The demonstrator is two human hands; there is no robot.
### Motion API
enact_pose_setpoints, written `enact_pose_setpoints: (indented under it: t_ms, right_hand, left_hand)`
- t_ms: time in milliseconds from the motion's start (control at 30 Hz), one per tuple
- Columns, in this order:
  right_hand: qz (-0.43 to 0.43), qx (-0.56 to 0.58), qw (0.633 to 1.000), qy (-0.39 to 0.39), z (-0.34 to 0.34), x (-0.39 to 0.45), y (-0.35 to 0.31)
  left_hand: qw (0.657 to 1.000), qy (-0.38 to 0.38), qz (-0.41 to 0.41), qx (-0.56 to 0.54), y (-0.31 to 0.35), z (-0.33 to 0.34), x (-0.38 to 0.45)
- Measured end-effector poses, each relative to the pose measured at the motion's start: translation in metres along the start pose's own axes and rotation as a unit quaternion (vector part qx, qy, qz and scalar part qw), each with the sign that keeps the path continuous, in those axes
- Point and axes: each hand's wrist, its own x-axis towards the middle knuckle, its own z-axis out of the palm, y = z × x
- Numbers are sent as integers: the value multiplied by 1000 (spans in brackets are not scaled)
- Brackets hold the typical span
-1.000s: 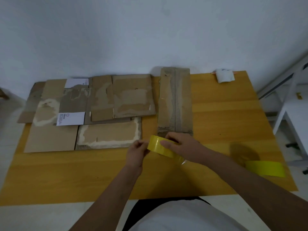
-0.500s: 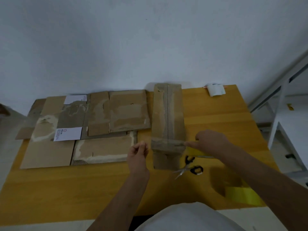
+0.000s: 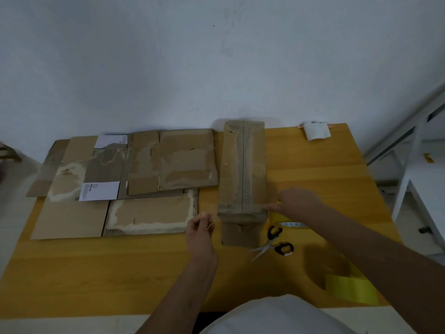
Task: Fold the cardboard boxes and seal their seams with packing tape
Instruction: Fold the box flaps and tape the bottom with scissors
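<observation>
A long folded cardboard box [image 3: 243,169] lies on the yellow table [image 3: 120,273], its near end flap hanging toward me. My left hand [image 3: 201,229] pinches the free end of the tape just left of the box's near end. My right hand [image 3: 297,201] is at the box's near right corner, index finger against the edge, holding a yellow tape roll [image 3: 289,221] that is mostly hidden under the hand. The strip between my hands across the box is barely visible.
Several flattened cardboard sheets [image 3: 144,169] cover the table's left half. Black-handled scissors [image 3: 274,244] lie right of the box's near end. A second yellow tape roll [image 3: 349,288] sits at the front right edge. A white object [image 3: 315,131] lies at the back; white furniture [image 3: 414,184] stands right.
My right hand carried the tape roll from in front of the box to its right corner. My left hand stayed left of the box. The view tilted up, and the scissors came into view.
</observation>
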Motion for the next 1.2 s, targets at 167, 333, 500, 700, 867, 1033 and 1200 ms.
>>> enact_pose_setpoints:
  t_ms: [167, 333, 500, 700, 867, 1033, 1200]
  right_hand:
    - [0, 14, 1000, -5, 10, 6, 6]
    - [1, 36, 999, -16, 18, 13, 13]
    - [3, 48, 999, -22, 22, 17, 12]
    - [-6, 53, 998, -14, 25, 20, 0]
    - [3, 89, 996, -21, 28, 20, 6]
    - [2, 138, 990, -33, 32, 10, 18]
    - [-18, 160, 985, -69, 44, -4, 9]
  left_hand:
    - [1000, -14, -20, 18, -3, 2, 5]
    - [995, -45, -56, 65, -2, 10, 7]
    - [988, -70, -55, 124, -3, 18, 12]
    - [990, -71, -26, 119, 1, 11, 25]
    - [984, -85, 15, 158, 3, 12, 28]
    - [972, -115, 48, 201, 2, 13, 21]
    - [960, -149, 52, 230, 8, 9, 40]
